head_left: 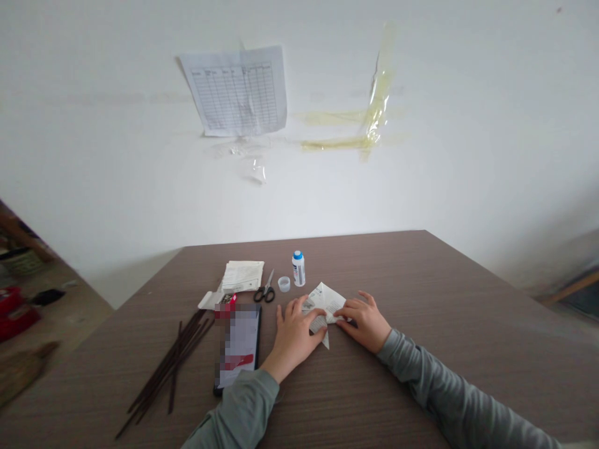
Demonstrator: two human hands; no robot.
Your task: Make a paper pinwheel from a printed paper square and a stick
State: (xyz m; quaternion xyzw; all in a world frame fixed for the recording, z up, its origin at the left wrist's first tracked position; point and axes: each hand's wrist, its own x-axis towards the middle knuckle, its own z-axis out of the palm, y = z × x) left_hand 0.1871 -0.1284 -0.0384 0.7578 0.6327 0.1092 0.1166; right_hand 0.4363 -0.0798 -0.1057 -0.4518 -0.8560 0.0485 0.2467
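Note:
A folded piece of printed paper (322,293) lies on the table between my hands, with a pointed tip at the far side and a small flap pointing towards me. My left hand (297,330) grips its left part, thumb and forefinger near the middle of the folds. On the right, my right hand (365,320) pinches the paper's edge between thumb and forefinger. Just beyond stand a white glue bottle with a blue cap (298,269) and a small clear plastic cup (284,284). The fingers hide parts of the paper.
Scissors with black handles (264,293) lie beside a stack of paper sheets (242,275). Left of my left hand are a phone (239,343), a red-and-white packet (224,304) and several thin dark sticks (163,368). A printed sheet (238,93) is taped to the wall behind the table (374,262).

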